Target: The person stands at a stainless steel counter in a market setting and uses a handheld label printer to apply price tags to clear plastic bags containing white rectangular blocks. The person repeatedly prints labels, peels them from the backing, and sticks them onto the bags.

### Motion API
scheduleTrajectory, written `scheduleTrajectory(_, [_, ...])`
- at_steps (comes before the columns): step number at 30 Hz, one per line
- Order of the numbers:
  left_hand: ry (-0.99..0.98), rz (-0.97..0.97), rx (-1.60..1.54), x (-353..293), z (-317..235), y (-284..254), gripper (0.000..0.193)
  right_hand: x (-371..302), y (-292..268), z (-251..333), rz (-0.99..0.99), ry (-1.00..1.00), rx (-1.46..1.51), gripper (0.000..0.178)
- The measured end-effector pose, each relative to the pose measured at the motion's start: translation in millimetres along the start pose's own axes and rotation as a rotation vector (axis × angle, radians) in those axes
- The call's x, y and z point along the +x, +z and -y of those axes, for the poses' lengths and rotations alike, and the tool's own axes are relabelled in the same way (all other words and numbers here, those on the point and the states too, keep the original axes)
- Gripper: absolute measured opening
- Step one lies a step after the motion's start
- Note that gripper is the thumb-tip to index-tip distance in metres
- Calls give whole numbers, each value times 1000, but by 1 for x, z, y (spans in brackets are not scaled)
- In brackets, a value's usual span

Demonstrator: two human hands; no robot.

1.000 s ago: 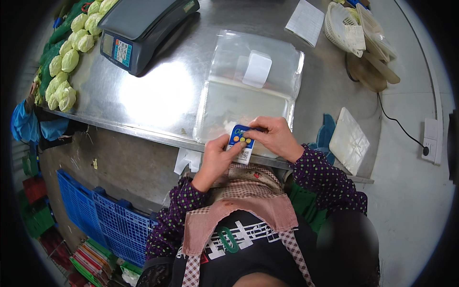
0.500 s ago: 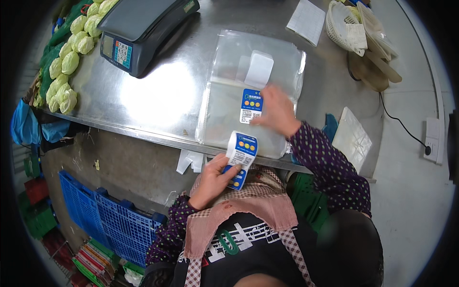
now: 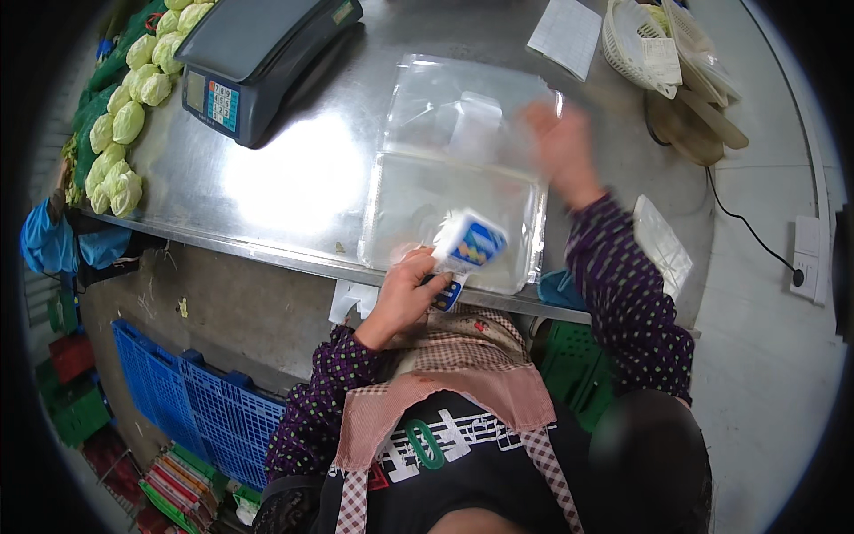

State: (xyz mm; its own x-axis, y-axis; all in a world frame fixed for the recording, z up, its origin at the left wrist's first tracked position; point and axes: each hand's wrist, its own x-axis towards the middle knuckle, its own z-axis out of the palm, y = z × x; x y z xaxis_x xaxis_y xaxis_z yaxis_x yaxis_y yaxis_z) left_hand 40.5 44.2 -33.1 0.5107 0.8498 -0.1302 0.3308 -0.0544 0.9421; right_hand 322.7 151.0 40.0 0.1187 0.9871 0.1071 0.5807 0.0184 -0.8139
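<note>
Hands, well apart: the left hand [image 3: 405, 294] pinches a blue-and-white label strip [image 3: 480, 244] at the near table edge; the right hand [image 3: 564, 149], blurred, grip unclear, is by the clear bags' [image 3: 436, 189] right side. Leftward, steel tabletop [image 3: 347, 102] stretches to a grey scale [image 3: 258, 53]; cabbages [image 3: 129, 122] line the left edge.

The left hand [image 3: 402, 292] is pinching between thumb [image 3: 434, 287] and curled fingers [image 3: 414, 264], the left forearm [image 3: 322, 378] slanting inward; the right hand [image 3: 562, 149] is blurring farther forward, the right forearm [image 3: 627, 285] angling leftward.
</note>
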Motion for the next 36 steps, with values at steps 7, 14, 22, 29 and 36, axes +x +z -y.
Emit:
scheduleTrajectory(7, [-40, -26, -37, 5, -10, -3, 20, -75, 33, 2, 490, 134, 63, 33])
scheduleTrajectory(14, [-22, -14, -55, 23, -25, -13, 18, -106, 43, 29, 451, 128, 198, 20])
scheduleTrajectory(22, [-472, 113, -316, -53, -29, -3, 26, -28, 20, 21, 255, 46, -1, 26])
scheduleTrajectory(29, [-412, 50, -389, -50, -33, -12, 21, -55, 66, -11, 124, 5, -561, 49])
scheduleTrajectory(36, [-41, 243, -295, -41, -41, -17, 19, -106, 63, -33, 325, -281, -447, 32])
